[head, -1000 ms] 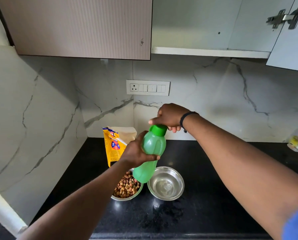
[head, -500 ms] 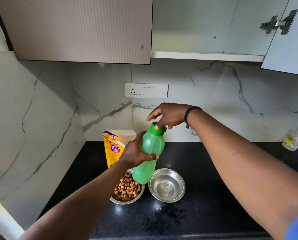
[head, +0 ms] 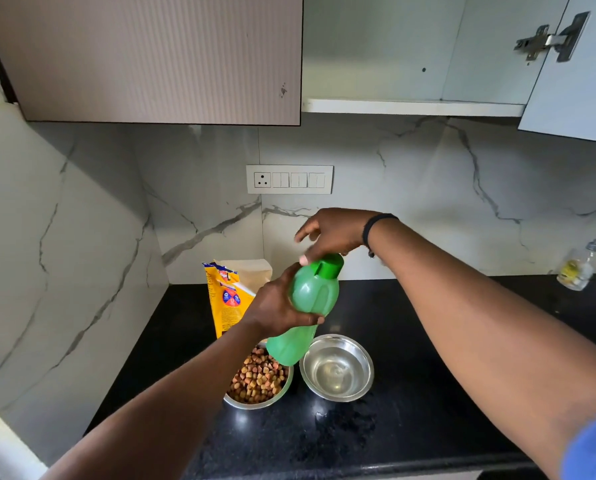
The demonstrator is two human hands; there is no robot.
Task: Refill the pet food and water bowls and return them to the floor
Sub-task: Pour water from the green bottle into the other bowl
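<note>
A green plastic water bottle (head: pixel 312 296) with a darker green cap (head: pixel 327 266) is held tilted above the counter, and my left hand (head: pixel 275 303) is wrapped around its middle. My right hand (head: pixel 334 233) hovers over the cap with fingers spread, only the thumb and a fingertip touching it. Below the bottle stand two steel bowls side by side. The left bowl (head: pixel 255 405) is full of brown kibble. The right bowl (head: pixel 369 362) holds clear water. The bottle's base hides part of the food bowl's far rim.
An orange pet food bag (head: pixel 225 299) stands against the marble wall behind the bowls. The black counter (head: pixel 428 358) has a small clear bottle (head: pixel 578 266) at the far right. Overhead, one cupboard door (head: pixel 580 81) hangs open. Water spots lie in front of the bowls.
My right hand has loosened from gripping the cap and its fingers have spread and lifted. The bottle has tilted a little more to the right; the left hand keeps its hold.
</note>
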